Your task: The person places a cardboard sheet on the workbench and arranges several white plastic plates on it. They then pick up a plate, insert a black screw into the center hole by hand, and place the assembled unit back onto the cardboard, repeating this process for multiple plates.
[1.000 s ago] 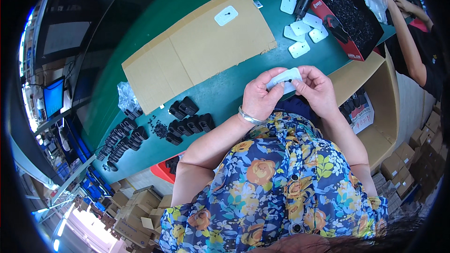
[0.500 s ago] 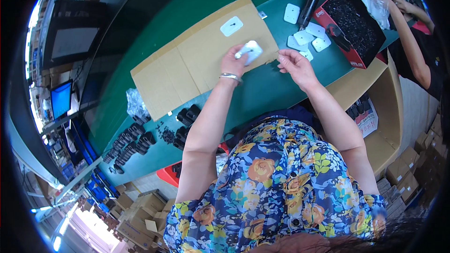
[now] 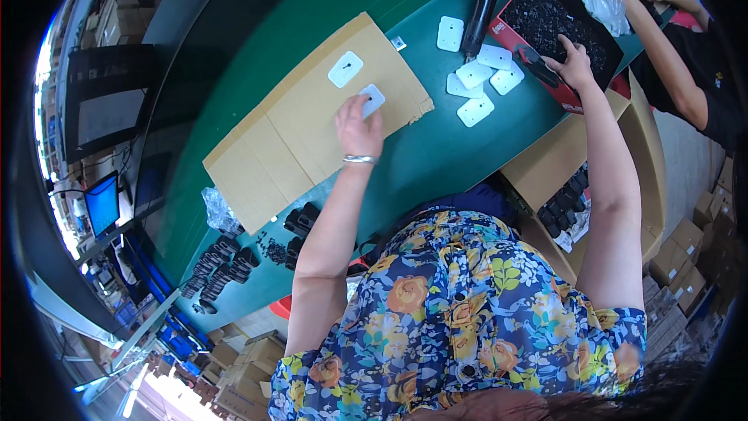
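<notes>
Left grip (image 3: 359, 129) narrow, fingertips over the near edge of a small white card (image 3: 375, 99); whether they pinch it or merely rest there, I cannot tell. That card seems to lie flat, or nearly so, on the cardboard sheet (image 3: 273, 148), just beside a second white card (image 3: 345, 69) that bears a small dark piece. A second ago both hands had it between them close to the body; half a second ago the left one alone carried it over the cardboard. Meanwhile the right grip (image 3: 575, 68) has crossed to the red box (image 3: 508, 37), its fingers partly spread above the heap of small black parts (image 3: 557, 12); whether it has hold of any of them is unclear. So the two hands are now well apart, each busy at its own spot: the two-handed handling of this card looks finished, and its setting-down all but done. Between them, on the green bench (image 3: 436, 140), several loose white cards (image 3: 476, 111) lie near the box, some overlapping, with neither hand touching them.
</notes>
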The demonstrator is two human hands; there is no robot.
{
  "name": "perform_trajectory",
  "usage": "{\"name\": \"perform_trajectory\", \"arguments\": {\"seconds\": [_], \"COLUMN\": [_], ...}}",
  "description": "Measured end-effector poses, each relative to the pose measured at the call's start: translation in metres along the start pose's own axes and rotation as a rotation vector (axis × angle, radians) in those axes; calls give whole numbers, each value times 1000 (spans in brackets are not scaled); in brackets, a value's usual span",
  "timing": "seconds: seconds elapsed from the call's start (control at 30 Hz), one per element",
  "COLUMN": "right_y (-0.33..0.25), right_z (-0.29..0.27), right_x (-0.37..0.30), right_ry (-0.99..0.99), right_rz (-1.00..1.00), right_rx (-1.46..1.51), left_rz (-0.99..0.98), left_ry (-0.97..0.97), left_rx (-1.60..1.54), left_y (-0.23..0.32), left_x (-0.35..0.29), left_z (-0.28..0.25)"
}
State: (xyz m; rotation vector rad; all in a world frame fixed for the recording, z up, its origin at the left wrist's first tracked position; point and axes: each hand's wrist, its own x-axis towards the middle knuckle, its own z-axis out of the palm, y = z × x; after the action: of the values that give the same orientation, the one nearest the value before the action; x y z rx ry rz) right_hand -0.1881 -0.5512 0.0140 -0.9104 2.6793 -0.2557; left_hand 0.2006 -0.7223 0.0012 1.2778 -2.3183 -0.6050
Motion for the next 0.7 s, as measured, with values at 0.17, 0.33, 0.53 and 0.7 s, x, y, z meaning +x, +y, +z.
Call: {"name": "perform_trajectory", "arguments": {"seconds": [0.17, 0.33, 0.53, 0.7], "right_y": [5, -2, -24, 14], "right_z": [0, 0, -21, -9], "right_x": [-8, -18, -24, 1], "right_ry": [-31, 98, 73, 186], "right_rz": [-97, -85, 24, 22], "right_rx": [129, 23, -39, 113], "left_rz": [323, 462, 662, 581], "left_ry": [-309, -440, -466, -422], "left_rx": [-162, -62, 215, 74], "left_y": [56, 94, 81, 82], "left_x": [-25, -22, -16, -14], "left_z": [6, 35, 51, 67]}}
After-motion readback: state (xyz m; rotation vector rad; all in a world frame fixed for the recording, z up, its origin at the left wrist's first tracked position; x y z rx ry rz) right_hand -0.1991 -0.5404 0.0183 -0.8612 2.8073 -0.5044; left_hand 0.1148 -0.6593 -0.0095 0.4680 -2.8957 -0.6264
